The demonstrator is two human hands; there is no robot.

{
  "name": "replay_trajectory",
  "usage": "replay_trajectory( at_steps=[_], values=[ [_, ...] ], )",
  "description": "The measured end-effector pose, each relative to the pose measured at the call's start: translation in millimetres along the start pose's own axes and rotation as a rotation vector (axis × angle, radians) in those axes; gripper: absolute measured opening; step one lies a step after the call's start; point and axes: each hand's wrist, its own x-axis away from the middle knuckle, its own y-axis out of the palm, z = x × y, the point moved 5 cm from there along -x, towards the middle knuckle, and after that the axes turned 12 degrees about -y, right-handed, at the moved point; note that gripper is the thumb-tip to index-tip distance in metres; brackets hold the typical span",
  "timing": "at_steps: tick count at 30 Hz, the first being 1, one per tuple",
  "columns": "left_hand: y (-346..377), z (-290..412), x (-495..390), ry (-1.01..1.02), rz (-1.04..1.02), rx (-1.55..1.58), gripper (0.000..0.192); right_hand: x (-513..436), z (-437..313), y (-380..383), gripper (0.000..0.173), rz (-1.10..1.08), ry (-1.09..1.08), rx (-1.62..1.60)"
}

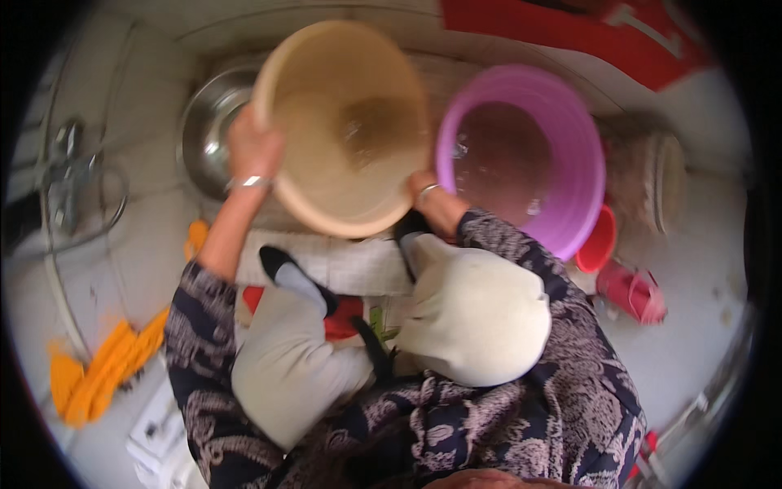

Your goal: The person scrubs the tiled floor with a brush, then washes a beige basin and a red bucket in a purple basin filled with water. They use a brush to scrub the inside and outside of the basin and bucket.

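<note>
A large beige plastic tub [308,183] is held between both of my hands, its inside facing me, with murky water pooled in its right part. My left hand [255,143] grips the rim on the left side. Low on the right, my right hand [423,186] holds the tub's near edge, its fingers partly hidden by the rim. Close beside on the right stands a purple plastic tub [574,153] with brownish water in it. Behind my left hand a stainless steel basin [204,137] shows, partly covered by the beige tub.
A red cup [597,239] and a pink container [632,292] sit at the right. Wall-mounted tap fittings with a hose [67,177] are far left. An orange cloth [113,367] lies lower left. My feet rest by a pale tiled strip [366,266]. Red fabric [568,27] hangs top right.
</note>
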Motion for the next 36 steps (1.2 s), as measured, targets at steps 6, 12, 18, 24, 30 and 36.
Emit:
replay_trajectory(
  at_steps=[6, 12, 18, 24, 30, 36],
  values=[
    [8.7, 3.9, 23.0, -0.026, -0.050, -0.030, 0.033, 10.4, -20.0, -17.4, 0.012, -0.101, -0.197, 0.473],
    [21.3, 4.4, 29.5, 0.017, -0.042, -0.125, 0.025, 29.4, -34.6, 2.0, 0.013, -0.415, -0.550, 1.114],
    [-8.7, -23.4, 39.7, 0.057, 0.022, -0.138, 0.025, 53.1, -68.9, 35.4, 0.028, -0.643, -0.491, 1.343],
    [-15.9, 17.7, 43.1, 0.052, 0.021, -0.247, 0.024, 32.4, -221.5, 21.3, 0.027, -0.647, -0.915, 1.064],
    [-3.2, 46.2, 32.6, 0.032, -0.034, -0.207, 0.019, -56.7, -247.3, 1.0, 0.036, -0.122, -1.214, 0.509],
    [-2.2, 29.8, 29.5, -0.028, -0.016, -0.075, 0.012, -27.6, -93.8, 64.2, 0.032, 0.395, -0.589, 0.513]
  ],
)
